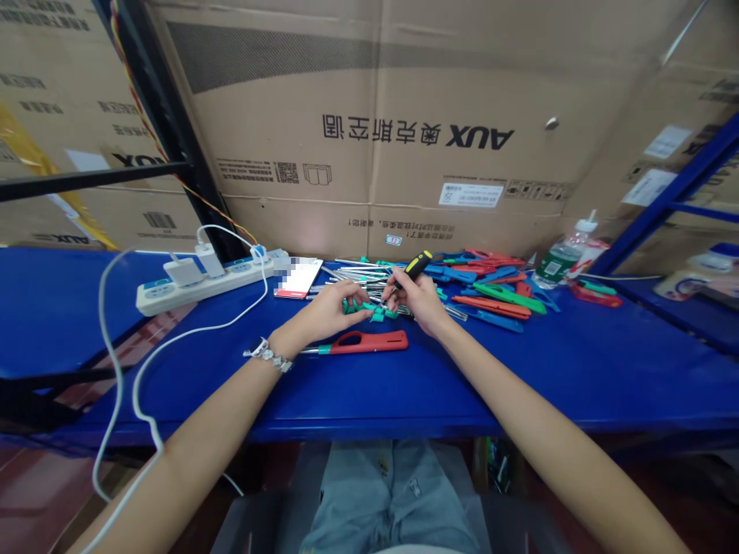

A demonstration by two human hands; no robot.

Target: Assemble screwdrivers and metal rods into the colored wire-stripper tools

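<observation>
My right hand is closed round a black and yellow screwdriver, its shaft slanting down to the left. Facing it, my left hand has curled fingers beside small green pieces; what it holds, if anything, is too small to make out. Behind and between the hands lies a pile of thin metal tubes. A red lighter-shaped tool with a long metal tube lies on the blue table, just in front of my hands.
Red, blue and green plastic handles are heaped to the right, near a plastic bottle. A white power strip with plugs and trailing cables is at the left. A cardboard sheet stands behind.
</observation>
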